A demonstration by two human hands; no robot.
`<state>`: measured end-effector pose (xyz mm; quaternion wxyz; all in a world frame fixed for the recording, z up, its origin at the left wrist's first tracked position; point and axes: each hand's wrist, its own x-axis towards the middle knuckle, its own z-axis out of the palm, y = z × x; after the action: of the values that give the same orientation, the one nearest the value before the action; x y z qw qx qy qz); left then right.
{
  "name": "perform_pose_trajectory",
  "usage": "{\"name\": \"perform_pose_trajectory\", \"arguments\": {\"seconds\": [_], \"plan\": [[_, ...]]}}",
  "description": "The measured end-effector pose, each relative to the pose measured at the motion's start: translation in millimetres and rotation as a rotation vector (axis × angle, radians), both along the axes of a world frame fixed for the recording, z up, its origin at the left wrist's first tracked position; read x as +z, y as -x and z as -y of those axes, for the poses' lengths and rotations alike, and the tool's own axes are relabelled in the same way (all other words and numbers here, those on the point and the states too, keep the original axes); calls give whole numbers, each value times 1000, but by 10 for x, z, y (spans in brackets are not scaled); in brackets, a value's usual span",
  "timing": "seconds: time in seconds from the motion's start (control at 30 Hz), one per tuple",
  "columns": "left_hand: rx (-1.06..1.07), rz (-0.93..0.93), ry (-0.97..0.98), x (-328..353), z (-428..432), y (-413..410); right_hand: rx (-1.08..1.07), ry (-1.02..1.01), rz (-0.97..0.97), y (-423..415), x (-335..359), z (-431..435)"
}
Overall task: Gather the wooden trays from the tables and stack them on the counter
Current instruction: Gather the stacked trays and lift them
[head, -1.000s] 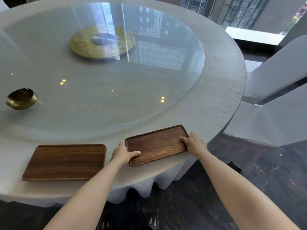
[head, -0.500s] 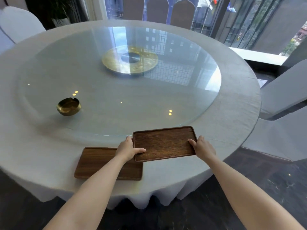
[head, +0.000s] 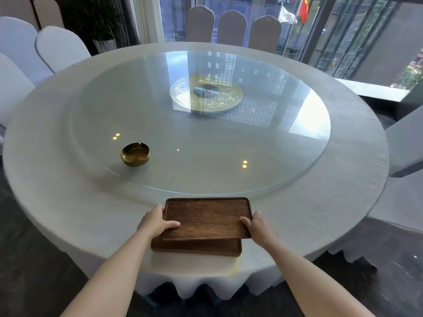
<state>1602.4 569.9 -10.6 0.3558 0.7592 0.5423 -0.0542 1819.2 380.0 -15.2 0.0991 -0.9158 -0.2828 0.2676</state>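
Observation:
I hold a dark wooden tray (head: pixel 207 217) by its two short ends. My left hand (head: pixel 155 223) grips the left end with the thumb lying on top, and my right hand (head: pixel 259 227) grips the right end. This tray sits over a second wooden tray (head: pixel 196 247), which lies on the round table (head: pixel 57 191) at its near edge. Only the second tray's front strip shows beneath the held one. Whether the two trays touch is unclear.
A large glass turntable (head: pixel 206 156) covers the table's middle, with a brass ashtray (head: pixel 135 154) on its left part and a gold disc (head: pixel 206 93) at its centre. Covered chairs stand at the left (head: pixel 59 49), far side (head: pixel 231 27) and right (head: pixel 405 143).
Both hands lifted the right-hand tray off the cloth and carried it left, over the other tray. The view has swung, so the table sits more centred.

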Motion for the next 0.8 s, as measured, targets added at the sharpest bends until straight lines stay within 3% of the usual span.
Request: {"name": "perform_pose_trajectory", "arguments": {"seconds": [0.8], "plan": [[-172,-114,20,-334,-173,292,100,99,-3,395,-236,27]]}}
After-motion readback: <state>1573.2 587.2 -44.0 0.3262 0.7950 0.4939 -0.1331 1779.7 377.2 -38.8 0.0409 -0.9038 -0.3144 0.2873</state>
